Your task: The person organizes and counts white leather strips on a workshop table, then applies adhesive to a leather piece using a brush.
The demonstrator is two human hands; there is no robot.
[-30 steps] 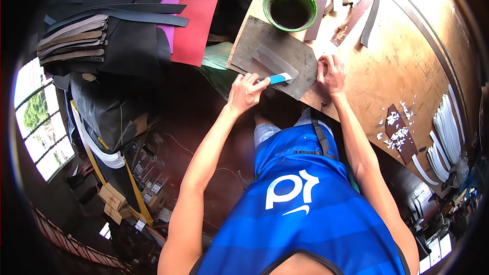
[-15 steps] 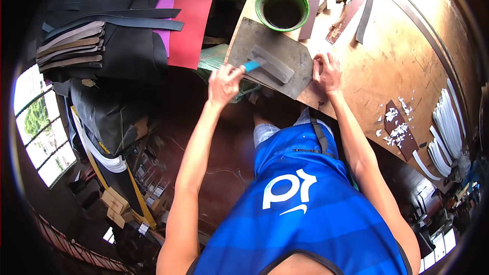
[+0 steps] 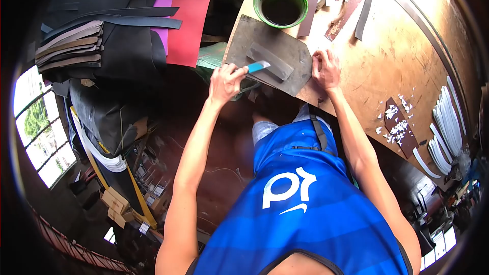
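My left hand [image 3: 225,82] is closed round the teal handle of a tool [image 3: 257,66] whose pale end points right, over a dark grey plate [image 3: 244,35]. A flat, grey rectangular piece [image 3: 277,66] lies on that plate, just right of the tool's end. At the plate's right edge, my right hand [image 3: 326,70] rests on the wooden table [image 3: 367,76] with its fingers curled in; what they hold, if anything, is hidden. Behind the plate stands a green-rimmed bowl [image 3: 281,5] with dark contents.
Dark strips [image 3: 365,10] lie at the table's back. White scraps [image 3: 398,131] and a bundle of white strips [image 3: 446,117] are on the right. Red sheet material [image 3: 191,20] and stacked strips [image 3: 71,46] are at the left. Boxes [image 3: 116,201] sit lower left.
The teal tool has shifted slightly right and its end now shows more clearly, off the grey piece's middle. My right hand has barely moved.
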